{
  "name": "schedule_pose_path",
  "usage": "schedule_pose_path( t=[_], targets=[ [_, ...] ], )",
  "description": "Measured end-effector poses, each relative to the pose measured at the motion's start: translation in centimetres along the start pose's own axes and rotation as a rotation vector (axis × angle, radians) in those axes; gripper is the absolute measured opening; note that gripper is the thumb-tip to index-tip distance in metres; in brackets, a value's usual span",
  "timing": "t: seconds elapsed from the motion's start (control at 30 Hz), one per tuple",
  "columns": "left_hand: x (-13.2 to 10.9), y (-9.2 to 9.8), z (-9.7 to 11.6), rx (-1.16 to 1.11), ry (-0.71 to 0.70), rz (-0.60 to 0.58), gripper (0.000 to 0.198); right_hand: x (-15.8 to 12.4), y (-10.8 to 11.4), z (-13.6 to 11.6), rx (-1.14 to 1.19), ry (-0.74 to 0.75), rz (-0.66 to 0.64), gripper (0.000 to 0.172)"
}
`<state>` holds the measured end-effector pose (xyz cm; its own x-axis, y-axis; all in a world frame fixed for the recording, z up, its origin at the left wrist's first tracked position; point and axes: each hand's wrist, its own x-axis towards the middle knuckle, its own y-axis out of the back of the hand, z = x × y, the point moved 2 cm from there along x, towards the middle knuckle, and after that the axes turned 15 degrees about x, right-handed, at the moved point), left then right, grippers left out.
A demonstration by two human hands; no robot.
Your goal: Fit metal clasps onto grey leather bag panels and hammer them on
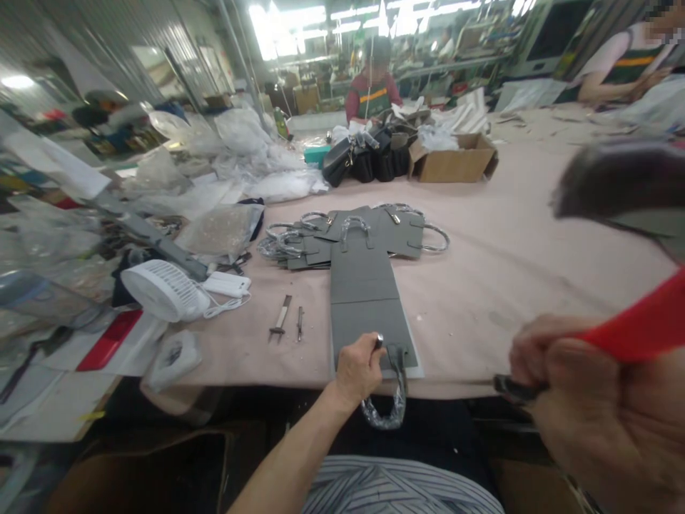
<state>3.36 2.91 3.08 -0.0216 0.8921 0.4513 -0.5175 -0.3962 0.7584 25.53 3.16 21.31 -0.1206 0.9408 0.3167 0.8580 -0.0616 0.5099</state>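
My left hand is closed around a short punch-like tool, its metal top showing above the fist. What lies under the tool is hidden by the hand. Below it, a grey flat bag panel stretches along the table to the near edge. Its plastic-wrapped handle hangs over that edge, beside my left hand. Raised at the right, close to the camera and blurred, my right hand grips a red-handled hammer. A dark blurred shape, apparently its head, is above.
More grey panels with wrapped handles are piled farther back. Two small metal tools lie left of the panel, near a white fan. Black bags and a cardboard box stand at the back. Co-workers are beyond the table.
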Motion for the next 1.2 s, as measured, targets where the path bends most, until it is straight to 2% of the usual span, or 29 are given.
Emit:
schedule_pose_path(
  t=[0.03, 0.1, 0.17, 0.2, 0.33, 0.47, 0.57, 0.67, 0.73, 0.8, 0.9, 0.97, 1.03, 1.1, 1.2],
  targets=[
    [0.0, -0.1, 0.0, 0.000, -0.007, -0.005, 0.017, -0.4, -0.5, 0.3, -0.038, 0.053, -0.037, 0.048],
    [-0.1, -0.1, 0.1, 0.001, -0.054, -0.022, 0.019, -1.1, -1.8, 1.5, -0.131, 0.095, -0.241, 0.048],
    [-0.1, -0.1, 0.2, -0.006, -0.083, -0.029, 0.018, -1.5, -2.4, 3.4, -0.152, 0.007, -0.400, 0.044],
    [-0.1, -0.1, 0.2, -0.011, -0.075, -0.027, 0.016, -1.5, -2.5, 4.2, -0.129, -0.053, -0.420, 0.043],
    [-0.1, 0.1, 0.2, -0.018, 0.009, -0.007, 0.012, -0.2, -2.1, 8.4, -0.030, -0.235, -0.343, 0.042],
    [0.0, 0.4, 0.4, -0.028, 0.012, -0.005, 0.013, 1.0, -3.2, 15.1, -0.168, -0.413, -0.405, 0.038],
    [0.2, 0.5, 0.4, -0.026, 0.008, -0.020, 0.013, 1.8, -4.5, 18.1, -0.385, -0.264, -0.329, 0.036],
    [0.2, 0.6, 0.3, -0.044, 0.008, -0.044, 0.011, 2.0, -6.9, 17.5, -0.390, 0.037, -0.209, 0.042],
    [0.1, 0.6, 0.3, -0.063, 0.022, -0.063, 0.012, 1.3, -9.4, 15.7, -0.274, 0.237, -0.226, 0.046],
    [0.2, 0.5, 0.4, -0.110, 0.073, -0.080, 0.012, 0.2, -12.2, 13.8, -0.160, 0.364, -0.312, 0.044],
    [0.9, 0.6, -0.1, -0.314, 0.310, -0.095, 0.010, -1.4, -15.4, 12.4, -0.122, 0.361, -0.389, 0.041],
    [1.8, 1.2, -1.1, -0.498, 0.564, -0.068, 0.017, -1.9, -16.2, 12.3, -0.124, 0.322, -0.392, 0.040],
    [3.0, 2.4, -2.8, -0.551, 0.748, -0.049, 0.025, -2.0, -16.3, 12.5, -0.112, 0.310, -0.394, 0.037],
    [4.2, 4.2, -4.8, -0.339, 0.767, -0.099, 0.025, -2.0, -16.0, 12.7, -0.097, 0.309, -0.387, 0.036],
    [5.4, 6.6, -7.8, 0.285, 0.648, -0.303, 0.019, -1.9, -15.8, 12.6, -0.079, 0.302, -0.366, 0.036]
  ],
)
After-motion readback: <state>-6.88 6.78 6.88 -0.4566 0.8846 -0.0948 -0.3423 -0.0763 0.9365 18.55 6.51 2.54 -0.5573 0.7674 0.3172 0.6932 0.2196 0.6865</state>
